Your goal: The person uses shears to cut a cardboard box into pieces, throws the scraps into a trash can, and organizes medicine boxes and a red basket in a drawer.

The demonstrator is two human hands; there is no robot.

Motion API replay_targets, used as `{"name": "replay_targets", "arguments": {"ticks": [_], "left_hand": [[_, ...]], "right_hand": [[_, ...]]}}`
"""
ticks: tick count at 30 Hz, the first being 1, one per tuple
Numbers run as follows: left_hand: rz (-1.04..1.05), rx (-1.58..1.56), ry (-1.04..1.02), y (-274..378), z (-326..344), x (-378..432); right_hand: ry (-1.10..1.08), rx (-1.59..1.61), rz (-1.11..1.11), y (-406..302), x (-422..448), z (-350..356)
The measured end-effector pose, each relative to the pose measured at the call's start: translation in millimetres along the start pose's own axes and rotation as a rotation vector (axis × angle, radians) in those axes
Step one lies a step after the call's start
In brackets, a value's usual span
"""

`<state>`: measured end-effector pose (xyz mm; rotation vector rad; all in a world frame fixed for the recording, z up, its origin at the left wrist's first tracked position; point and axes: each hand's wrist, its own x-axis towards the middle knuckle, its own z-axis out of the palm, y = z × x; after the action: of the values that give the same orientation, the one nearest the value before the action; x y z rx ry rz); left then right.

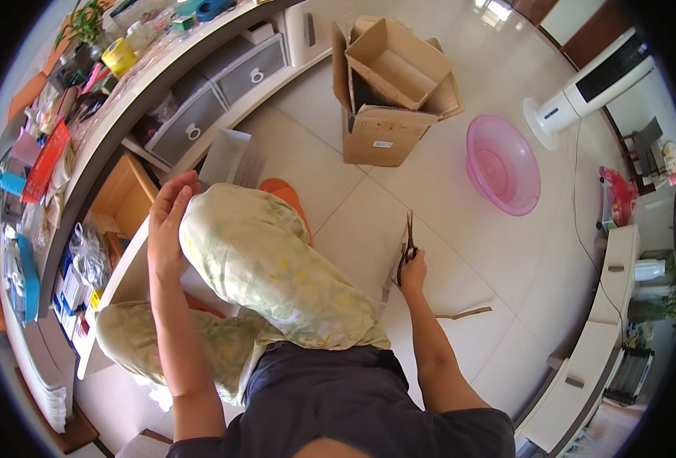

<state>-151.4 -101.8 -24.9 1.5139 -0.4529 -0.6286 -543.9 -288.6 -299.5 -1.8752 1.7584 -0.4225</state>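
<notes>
My right hand point(413, 271) grips a pair of dark-handled scissors point(409, 243), their tips pointing away from me over the floor. A long thin pale strip point(385, 293) with a reddish far end runs alongside the scissors; whether the hand touches it is unclear. My left hand point(169, 214) is raised beside my knee in patterned trousers point(246, 235), its fingers bent. Just past its fingertips stands a white open box point(224, 154). Whether those fingers hold the box's edge or anything small cannot be made out.
Ahead stands an open cardboard carton point(384, 137) with a smaller carton point(401, 63) in it. Rightward are a pink basin point(504, 166), a white tower fan point(587, 86) and a brown strip point(465, 314). An open drawer point(121, 192) juts from the cluttered cabinet at left.
</notes>
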Motion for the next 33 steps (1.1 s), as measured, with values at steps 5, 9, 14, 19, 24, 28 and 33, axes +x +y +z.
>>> {"name": "replay_targets", "arguments": {"ticks": [5, 9, 14, 19, 24, 28, 33], "left_hand": [[0.137, 0.225, 0.056, 15.2, -25.3, -20.1], [0.251, 0.300, 0.190, 29.1, -25.4, -38.3], [0.440, 0.311, 0.215, 46.0, -4.5, -58.1], [0.288, 0.133, -0.042, 51.9, 39.2, -89.6], [0.062, -0.021, -0.260, 21.1, 62.3, -116.4], [0.211, 0.066, -0.327, 4.6, 94.8, -119.1], [0.079, -0.452, -0.183, 12.8, 89.3, -136.0]], "right_hand": [[0.040, -0.176, -0.031, -9.7, -10.2, 16.8], [-0.081, -0.166, -0.085, 34.9, -29.5, 40.2], [-0.299, -0.088, -0.013, 27.3, -14.9, 40.3], [-0.471, -0.067, -0.063, 14.7, -5.1, 17.1], [-0.740, 0.442, -0.254, -135.7, 3.5, -95.2], [-0.982, 0.862, -0.398, -294.2, -17.1, -174.5], [-1.195, 0.832, -0.561, -397.1, -74.6, -178.2]]}}
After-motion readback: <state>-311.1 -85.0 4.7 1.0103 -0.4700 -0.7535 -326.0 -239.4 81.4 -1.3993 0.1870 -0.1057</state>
